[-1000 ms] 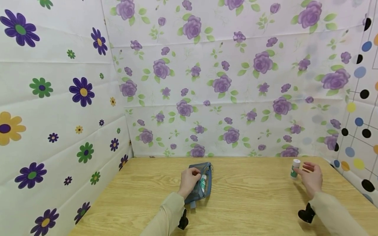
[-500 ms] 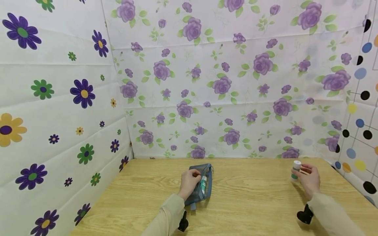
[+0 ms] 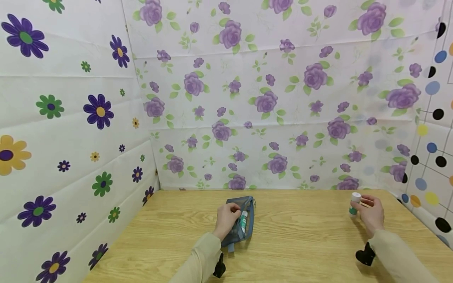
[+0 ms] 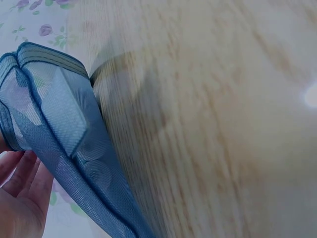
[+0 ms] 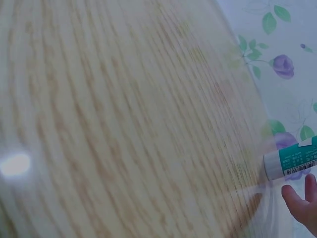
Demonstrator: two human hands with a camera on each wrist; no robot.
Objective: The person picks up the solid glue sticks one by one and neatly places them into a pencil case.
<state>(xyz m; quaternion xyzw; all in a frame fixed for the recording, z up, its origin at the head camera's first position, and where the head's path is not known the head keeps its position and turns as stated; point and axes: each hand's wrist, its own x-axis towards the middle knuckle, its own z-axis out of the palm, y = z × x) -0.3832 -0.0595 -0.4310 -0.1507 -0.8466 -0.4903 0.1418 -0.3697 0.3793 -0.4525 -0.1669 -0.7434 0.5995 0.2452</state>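
My left hand (image 3: 226, 218) holds a blue-grey mesh zip pouch (image 3: 250, 224), pinching its edge from the left. A white and green glue stick (image 3: 243, 221) shows in the pouch's opening, cap toward the back. In the left wrist view the pouch (image 4: 74, 129) partly covers the hand (image 4: 22, 203). Far to the right, another glue stick (image 3: 356, 197) stands upright with a white cap. My right hand (image 3: 372, 216) has its thumb across the front of this stick and fingers at its far side. The right wrist view shows its green label (image 5: 299, 157) above two loosely bent fingers (image 5: 297, 203).
The wood-grain table (image 3: 297, 236) spreads between the two hands. Flower-printed sheets (image 3: 265, 98) rise behind it and at the left, and a dotted sheet (image 3: 428, 165) stands along the right. Black wrist devices (image 3: 366, 254) hang below both sleeves.
The right hand has moved slightly left, its thumb and fingers closing in around the standing glue stick. The left hand and the pouch stay about where they were.
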